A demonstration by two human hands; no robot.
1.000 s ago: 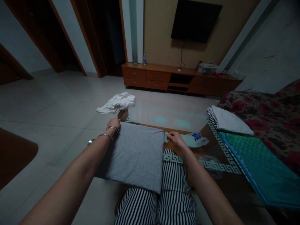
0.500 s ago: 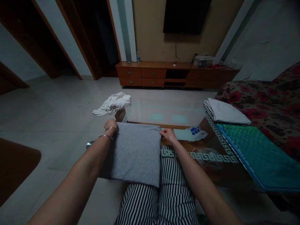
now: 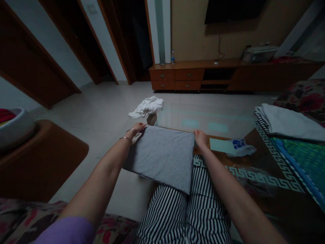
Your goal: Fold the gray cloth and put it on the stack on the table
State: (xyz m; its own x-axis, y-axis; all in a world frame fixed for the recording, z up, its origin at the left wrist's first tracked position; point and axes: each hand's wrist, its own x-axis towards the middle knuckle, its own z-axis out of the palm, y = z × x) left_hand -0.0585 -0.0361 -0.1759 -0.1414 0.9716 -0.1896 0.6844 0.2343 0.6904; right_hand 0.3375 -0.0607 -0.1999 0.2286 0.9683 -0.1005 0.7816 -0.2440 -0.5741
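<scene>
Two hands (image 3: 137, 127) (image 3: 200, 138), fingers pinching folded grey cloth (image 3: 162, 159); red fabric (image 3: 4, 115) in white basin (image 3: 21, 130)

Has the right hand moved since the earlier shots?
Yes, toward the person's left: the right hand earlier lay over the end of the green card, and now table wood shows between them.

A living room in a home: a flat television (image 3: 235, 10) on a beige wall, above a low wooden cabinet (image 3: 189, 75) with drawers, and its cord hanging down to the cabinet top. Along one side, a flowered sofa (image 3: 304, 96). Nearer the middle, a glass coffee table (image 3: 269, 178) with a patterned border. Underfoot, pale floor tiles (image 3: 101, 108). Beyond, wooden door frames (image 3: 111, 37) around dark doorways.
</scene>
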